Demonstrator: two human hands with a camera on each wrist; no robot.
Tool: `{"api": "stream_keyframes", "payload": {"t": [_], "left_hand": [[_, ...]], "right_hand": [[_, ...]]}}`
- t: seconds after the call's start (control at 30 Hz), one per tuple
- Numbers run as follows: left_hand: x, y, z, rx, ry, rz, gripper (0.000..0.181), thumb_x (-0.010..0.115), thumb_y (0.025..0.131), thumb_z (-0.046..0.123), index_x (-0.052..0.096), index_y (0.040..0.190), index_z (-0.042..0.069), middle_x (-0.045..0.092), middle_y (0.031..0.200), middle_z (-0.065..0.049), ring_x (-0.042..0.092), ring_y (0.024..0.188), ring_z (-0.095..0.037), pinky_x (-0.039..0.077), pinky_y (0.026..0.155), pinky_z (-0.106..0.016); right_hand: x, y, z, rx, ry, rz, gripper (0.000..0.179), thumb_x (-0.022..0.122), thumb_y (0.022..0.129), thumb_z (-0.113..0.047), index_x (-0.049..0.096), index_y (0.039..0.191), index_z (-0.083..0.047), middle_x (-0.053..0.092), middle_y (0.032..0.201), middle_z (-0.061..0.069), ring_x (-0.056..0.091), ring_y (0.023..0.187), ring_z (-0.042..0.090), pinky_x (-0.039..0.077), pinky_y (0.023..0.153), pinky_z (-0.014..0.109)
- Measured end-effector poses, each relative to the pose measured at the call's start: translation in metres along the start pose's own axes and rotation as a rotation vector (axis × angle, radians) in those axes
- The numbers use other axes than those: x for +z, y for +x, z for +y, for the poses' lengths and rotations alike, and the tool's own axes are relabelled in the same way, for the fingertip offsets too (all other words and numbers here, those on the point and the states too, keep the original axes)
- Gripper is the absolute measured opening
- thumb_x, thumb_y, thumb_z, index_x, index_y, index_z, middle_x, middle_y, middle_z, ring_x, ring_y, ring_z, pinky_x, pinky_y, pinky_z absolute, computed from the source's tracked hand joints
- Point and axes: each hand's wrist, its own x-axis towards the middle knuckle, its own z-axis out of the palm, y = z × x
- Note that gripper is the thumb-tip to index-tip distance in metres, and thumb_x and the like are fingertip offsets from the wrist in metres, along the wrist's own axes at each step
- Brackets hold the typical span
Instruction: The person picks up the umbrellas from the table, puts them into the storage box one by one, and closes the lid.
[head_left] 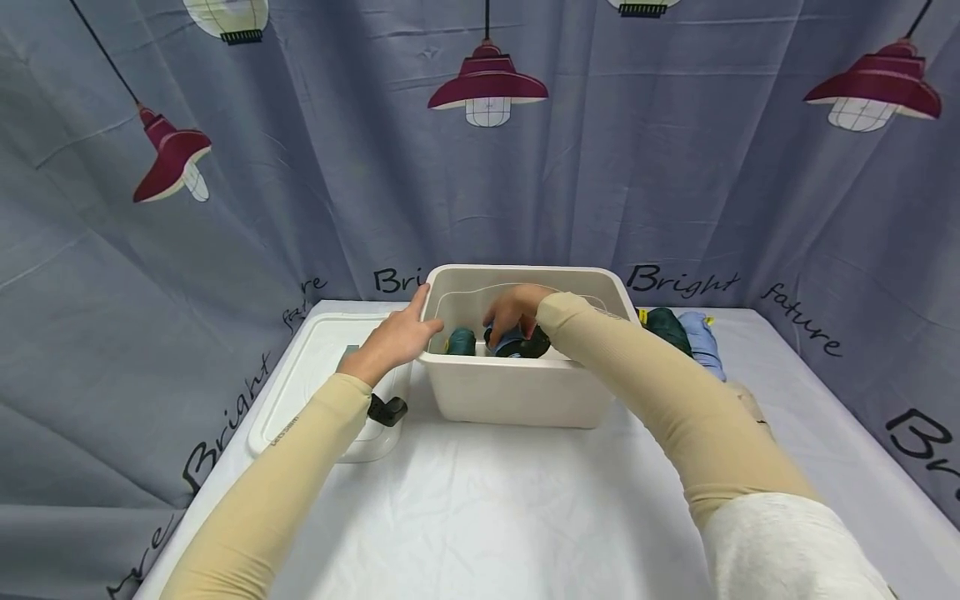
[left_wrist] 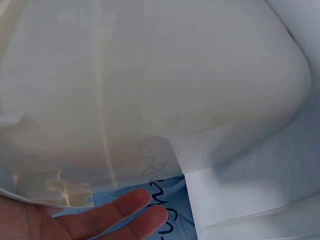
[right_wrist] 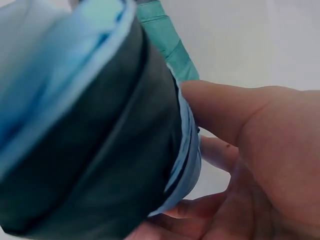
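A white plastic box [head_left: 517, 392] stands on the table. Against its left rim rests my left hand [head_left: 397, 337], thumb over the edge; two of its fingers [left_wrist: 132, 202] stretch out straight beside the wall in the left wrist view. My right hand [head_left: 516, 312] reaches down into the box and grips a folded umbrella [right_wrist: 115, 135], rolled dark fabric with blue edges. Its thumb lies on one side and its fingers curl under the other. A teal folded umbrella [head_left: 461, 342] lies in the box to the left of it.
The box's white lid [head_left: 281, 408] lies on the table at left, under the left forearm. To the right of the box are a dark green folded umbrella [head_left: 666, 329] and a light blue one [head_left: 702, 342]. A beige item [head_left: 746, 402] is partly hidden by the right sleeve. A printed curtain [head_left: 480, 200] hangs behind.
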Motion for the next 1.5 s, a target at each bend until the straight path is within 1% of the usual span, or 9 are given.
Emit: {"api": "stream_keyframes", "payload": {"t": [0.1, 0.27, 0.43, 0.73, 1.0, 1.13, 1.3, 1.37, 1.5], "left_hand": [[-0.001, 0.0, 0.0, 0.0, -0.002, -0.001, 0.08, 0.041, 0.096, 0.05, -0.001, 0.163, 0.034, 0.045, 0.154, -0.02, 0.06, 0.123, -0.037, 0.047, 0.096, -0.055], [-0.002, 0.001, 0.001, -0.006, -0.007, -0.011, 0.081, 0.041, 0.097, 0.051, -0.001, 0.163, 0.034, 0.044, 0.155, -0.019, 0.059, 0.124, -0.037, 0.047, 0.097, -0.055], [-0.002, 0.001, 0.001, -0.006, 0.004, -0.007, 0.081, 0.041, 0.097, 0.05, -0.001, 0.163, 0.034, 0.046, 0.154, -0.019, 0.06, 0.122, -0.035, 0.048, 0.095, -0.054], [0.0, 0.005, 0.002, -0.006, 0.001, -0.012, 0.08, 0.041, 0.097, 0.05, -0.001, 0.163, 0.035, 0.046, 0.154, -0.017, 0.06, 0.122, -0.034, 0.048, 0.094, -0.053], [-0.002, 0.003, 0.004, 0.002, -0.005, -0.009, 0.08, 0.042, 0.098, 0.047, -0.001, 0.163, 0.033, 0.048, 0.153, -0.019, 0.061, 0.12, -0.033, 0.048, 0.093, -0.052], [-0.003, 0.002, 0.004, 0.01, -0.002, -0.011, 0.08, 0.042, 0.098, 0.048, -0.001, 0.163, 0.032, 0.049, 0.152, -0.018, 0.06, 0.121, -0.033, 0.048, 0.094, -0.052], [-0.004, 0.0, 0.003, 0.002, -0.003, -0.013, 0.08, 0.042, 0.098, 0.048, -0.001, 0.163, 0.033, 0.048, 0.152, -0.019, 0.06, 0.122, -0.034, 0.048, 0.095, -0.053], [-0.004, -0.001, 0.003, -0.001, -0.008, -0.011, 0.08, 0.042, 0.098, 0.048, 0.0, 0.163, 0.033, 0.048, 0.152, -0.019, 0.059, 0.123, -0.034, 0.047, 0.096, -0.053], [-0.003, -0.001, 0.001, -0.01, -0.01, -0.017, 0.08, 0.042, 0.098, 0.048, -0.001, 0.163, 0.034, 0.046, 0.154, -0.018, 0.057, 0.127, -0.035, 0.046, 0.099, -0.054]], "right_hand": [[-0.001, 0.002, -0.001, 0.008, -0.002, -0.013, 0.074, 0.066, 0.096, -0.023, 0.03, 0.16, -0.012, 0.042, 0.152, 0.016, 0.057, 0.119, 0.037, 0.053, 0.092, 0.042], [-0.002, 0.005, 0.001, 0.008, 0.01, -0.011, 0.076, 0.067, 0.096, -0.024, 0.028, 0.16, -0.01, 0.041, 0.152, 0.016, 0.057, 0.118, 0.035, 0.053, 0.093, 0.043], [-0.001, 0.007, 0.002, 0.011, 0.017, -0.015, 0.075, 0.066, 0.097, -0.023, 0.027, 0.16, -0.009, 0.041, 0.153, 0.017, 0.056, 0.123, 0.037, 0.052, 0.096, 0.044], [0.001, 0.013, 0.002, 0.025, -0.033, -0.052, 0.078, 0.069, 0.095, -0.024, 0.029, 0.16, -0.01, 0.04, 0.157, 0.015, 0.054, 0.129, 0.039, 0.052, 0.1, 0.042], [0.001, 0.017, 0.001, 0.0, -0.025, -0.086, 0.081, 0.068, 0.093, -0.017, 0.024, 0.161, -0.009, 0.044, 0.151, 0.018, 0.057, 0.124, 0.037, 0.051, 0.1, 0.04], [0.002, 0.018, -0.001, -0.013, 0.001, -0.096, 0.079, 0.068, 0.093, -0.014, 0.026, 0.16, -0.008, 0.048, 0.145, 0.017, 0.06, 0.114, 0.033, 0.053, 0.092, 0.036], [0.003, 0.019, -0.005, -0.029, 0.12, -0.139, 0.07, 0.06, 0.094, 0.001, 0.029, 0.156, -0.006, 0.051, 0.132, 0.017, 0.065, 0.093, 0.026, 0.049, 0.073, 0.031], [0.004, 0.019, -0.006, -0.032, 0.151, -0.146, 0.072, 0.057, 0.093, 0.004, 0.026, 0.157, -0.007, 0.051, 0.132, 0.017, 0.067, 0.087, 0.023, 0.048, 0.069, 0.029], [0.005, 0.019, -0.006, -0.03, 0.12, -0.133, 0.079, 0.06, 0.092, 0.003, 0.02, 0.16, -0.009, 0.052, 0.135, 0.017, 0.068, 0.083, 0.021, 0.051, 0.069, 0.029]]}}
